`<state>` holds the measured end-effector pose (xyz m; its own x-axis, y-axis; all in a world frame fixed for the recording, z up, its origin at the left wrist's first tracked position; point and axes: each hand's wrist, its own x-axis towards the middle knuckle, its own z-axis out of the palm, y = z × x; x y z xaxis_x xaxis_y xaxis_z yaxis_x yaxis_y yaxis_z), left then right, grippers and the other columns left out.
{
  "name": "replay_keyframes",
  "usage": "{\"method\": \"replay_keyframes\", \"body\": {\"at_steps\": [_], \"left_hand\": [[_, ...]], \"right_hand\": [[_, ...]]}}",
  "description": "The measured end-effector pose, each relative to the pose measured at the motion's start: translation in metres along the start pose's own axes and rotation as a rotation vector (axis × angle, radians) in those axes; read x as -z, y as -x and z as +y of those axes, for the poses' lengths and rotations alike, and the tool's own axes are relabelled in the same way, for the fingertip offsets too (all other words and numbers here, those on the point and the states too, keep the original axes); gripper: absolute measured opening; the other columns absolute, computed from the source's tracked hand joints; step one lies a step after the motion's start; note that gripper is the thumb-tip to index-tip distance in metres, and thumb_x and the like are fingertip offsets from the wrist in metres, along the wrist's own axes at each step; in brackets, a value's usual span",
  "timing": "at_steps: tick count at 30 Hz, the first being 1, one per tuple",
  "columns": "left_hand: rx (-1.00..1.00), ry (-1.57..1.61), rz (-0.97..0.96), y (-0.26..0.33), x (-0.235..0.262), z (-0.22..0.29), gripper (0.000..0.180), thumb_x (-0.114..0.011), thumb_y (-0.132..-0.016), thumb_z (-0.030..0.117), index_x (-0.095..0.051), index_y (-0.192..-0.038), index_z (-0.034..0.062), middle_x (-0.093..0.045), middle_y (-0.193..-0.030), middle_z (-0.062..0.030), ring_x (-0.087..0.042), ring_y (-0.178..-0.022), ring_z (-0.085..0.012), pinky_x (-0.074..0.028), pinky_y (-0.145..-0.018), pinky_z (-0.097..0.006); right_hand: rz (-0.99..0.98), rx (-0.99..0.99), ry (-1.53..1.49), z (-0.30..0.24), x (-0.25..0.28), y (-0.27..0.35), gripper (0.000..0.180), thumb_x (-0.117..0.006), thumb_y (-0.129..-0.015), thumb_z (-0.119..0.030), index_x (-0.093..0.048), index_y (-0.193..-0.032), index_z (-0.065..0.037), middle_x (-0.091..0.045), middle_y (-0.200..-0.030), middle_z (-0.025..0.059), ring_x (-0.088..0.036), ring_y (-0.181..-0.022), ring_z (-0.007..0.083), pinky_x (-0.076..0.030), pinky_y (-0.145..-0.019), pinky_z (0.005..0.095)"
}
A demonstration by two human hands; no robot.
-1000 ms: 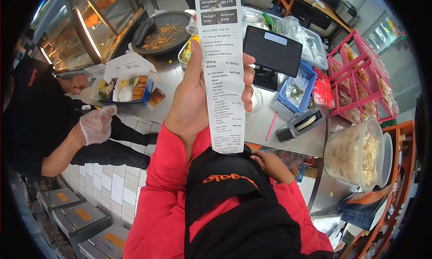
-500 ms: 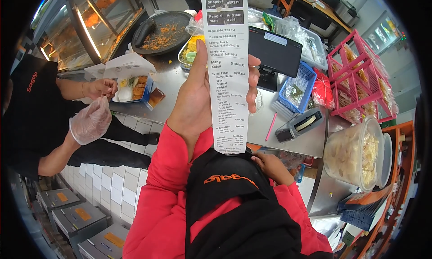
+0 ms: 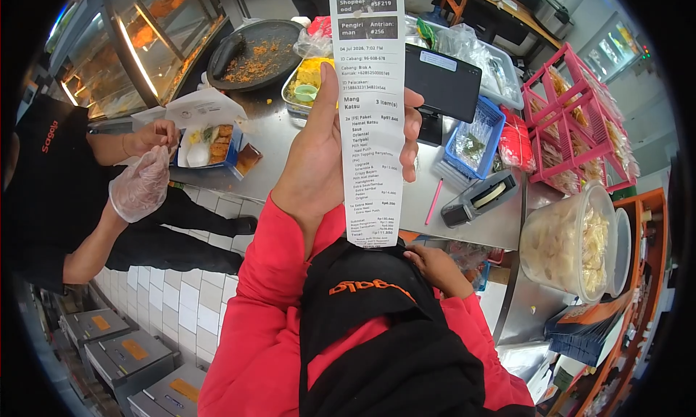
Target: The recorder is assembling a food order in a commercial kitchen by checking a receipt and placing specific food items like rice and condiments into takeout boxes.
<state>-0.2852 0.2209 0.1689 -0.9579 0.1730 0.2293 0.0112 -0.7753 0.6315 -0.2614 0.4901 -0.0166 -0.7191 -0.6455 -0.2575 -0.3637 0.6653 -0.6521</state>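
My left hand [image 3: 313, 152] is closed around a long white printed receipt [image 3: 371, 192], held upright in front of me. Its thumb lies along the left edge and its fingertips show at the right edge. Close to my black apron [image 3: 377, 283] and the counter's near edge rests my right hand [image 3: 441, 270]. Its fingers are partly hidden by the apron, so I cannot tell whether they hold anything. Behind the receipt stands a dark tablet screen [image 3: 446, 83]. A pink pen [image 3: 434, 201] and a tape dispenser [image 3: 482, 198] lie on the counter to the right.
At left, a co-worker's gloved hand [image 3: 141, 188] and bare hand are beside an open food box [image 3: 210, 147]. A large stone mortar [image 3: 254, 58] stands behind. Rightward are a blue basket [image 3: 475, 138], red packets [image 3: 516, 141], pink racks [image 3: 573, 120] and a clear tub [image 3: 554, 243].
The receipt stays in my left hand and has shifted very slightly. The co-worker's hands have moved a little left, away from the food box. My right hand has not visibly moved.
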Motion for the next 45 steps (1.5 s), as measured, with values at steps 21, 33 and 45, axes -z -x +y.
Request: {"method": "replay_keyframes", "body": {"at_steps": [21, 33, 45], "left_hand": [[-0.008, -0.013, 0.092, 0.012, 0.009, 0.007, 0.064, -0.022, -0.097, 0.058, -0.050, -0.113, 0.0031, -0.045, -0.085, -0.0062, -0.047, -0.073, -0.0202, -0.043, -0.065, -0.036], [-0.087, -0.126, 0.248, 0.030, 0.041, 0.018, 0.054, -0.029, -0.099, 0.051, -0.049, -0.116, 0.0037, -0.043, -0.086, -0.0039, -0.043, -0.074, -0.0172, -0.041, -0.065, -0.033], [-0.194, -0.145, 0.405, 0.031, 0.053, 0.025, 0.054, -0.031, -0.098, 0.052, -0.048, -0.116, 0.0039, -0.042, -0.087, -0.0042, -0.043, -0.073, -0.0174, -0.041, -0.065, -0.033]], "right_hand": [[0.414, 0.108, -0.081, -0.008, 0.074, -0.012, 0.016, -0.064, -0.081, -0.004, -0.063, -0.097, -0.004, -0.064, -0.086, 0.0105, -0.062, -0.080, 0.0278, -0.049, -0.071, 0.0346], [0.660, -0.053, -0.161, -0.020, 0.152, 0.000, 0.012, -0.059, -0.089, -0.014, -0.068, -0.095, -0.008, -0.065, -0.066, 0.0074, -0.065, -0.061, 0.0216, -0.048, -0.058, 0.0305], [0.646, 0.047, 0.172, 0.022, 0.237, -0.024, 0.017, -0.058, -0.088, -0.011, -0.063, -0.102, -0.003, -0.065, -0.088, 0.0142, -0.064, -0.078, 0.0258, -0.049, -0.071, 0.0347]]}}
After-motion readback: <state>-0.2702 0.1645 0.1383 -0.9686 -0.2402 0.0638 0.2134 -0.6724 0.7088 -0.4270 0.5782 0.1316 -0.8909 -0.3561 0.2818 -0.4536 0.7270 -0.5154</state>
